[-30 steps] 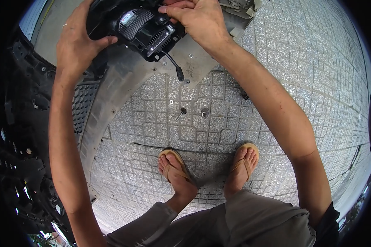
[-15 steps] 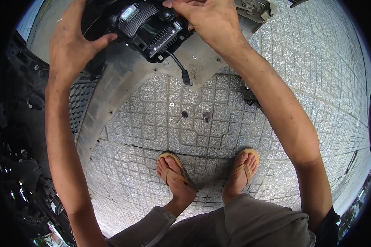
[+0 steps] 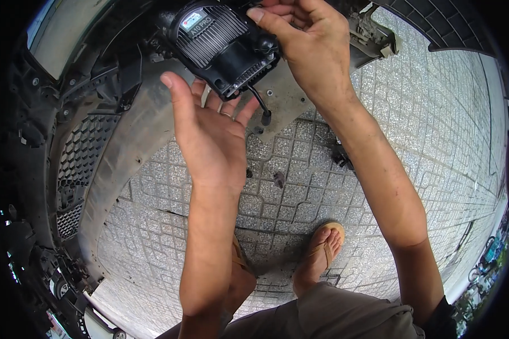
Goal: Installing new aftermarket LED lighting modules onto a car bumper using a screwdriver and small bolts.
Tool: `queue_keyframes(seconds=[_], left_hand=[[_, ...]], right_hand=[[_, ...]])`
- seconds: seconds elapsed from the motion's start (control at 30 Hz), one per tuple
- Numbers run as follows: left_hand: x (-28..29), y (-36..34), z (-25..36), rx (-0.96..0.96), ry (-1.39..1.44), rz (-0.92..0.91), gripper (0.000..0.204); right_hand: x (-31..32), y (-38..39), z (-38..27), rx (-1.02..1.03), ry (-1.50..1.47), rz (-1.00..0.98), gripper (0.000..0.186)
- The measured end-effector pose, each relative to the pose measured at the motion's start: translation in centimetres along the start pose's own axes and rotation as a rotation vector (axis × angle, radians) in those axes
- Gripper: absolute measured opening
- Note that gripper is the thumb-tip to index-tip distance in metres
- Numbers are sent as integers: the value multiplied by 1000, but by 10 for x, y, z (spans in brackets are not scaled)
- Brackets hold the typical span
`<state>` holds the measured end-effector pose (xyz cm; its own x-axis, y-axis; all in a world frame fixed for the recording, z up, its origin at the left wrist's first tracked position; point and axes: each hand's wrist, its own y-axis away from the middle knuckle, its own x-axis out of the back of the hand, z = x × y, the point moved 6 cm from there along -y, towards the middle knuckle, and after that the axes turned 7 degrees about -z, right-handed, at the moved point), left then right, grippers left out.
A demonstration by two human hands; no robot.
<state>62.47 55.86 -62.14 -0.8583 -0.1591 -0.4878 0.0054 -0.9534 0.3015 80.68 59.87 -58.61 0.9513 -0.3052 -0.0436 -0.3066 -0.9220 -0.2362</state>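
A black finned unit hangs tilted at the top of the head view, with a small label on its ribbed cover. From its near end a short black cable runs down to a plug. My right hand pinches the unit's upper right edge between thumb and curled fingers. Palm up, my left hand reaches under the near end, its fingers spread and thumb standing apart. The left fingertips are partly hidden behind the unit, and I cannot tell whether they touch it.
Behind the unit lies grey sheet panelling with holes. Black car trim with honeycomb mesh runs along the left. On the paved floor are a small dark fastener and my sandalled foot. A black plastic piece is at upper right.
My left hand has moved right from the unit's left side and turned palm up beneath its near end. My right hand keeps its hold. The unit sits slightly further right in view.
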Motion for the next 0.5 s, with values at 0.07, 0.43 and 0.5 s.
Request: queue_keyframes(seconds=[0.07,0.43,0.5], left_hand=[[-38,0,-7,79,226,-352,68],[-55,8,-7,70,0,-294,54],[-58,7,0,63,-17,-285,54]], right_hand=[[1,0,3,-15,-17,2,14],[11,3,3,-123,-210,-23,12],[11,-2,-2,-148,-169,-14,11]])
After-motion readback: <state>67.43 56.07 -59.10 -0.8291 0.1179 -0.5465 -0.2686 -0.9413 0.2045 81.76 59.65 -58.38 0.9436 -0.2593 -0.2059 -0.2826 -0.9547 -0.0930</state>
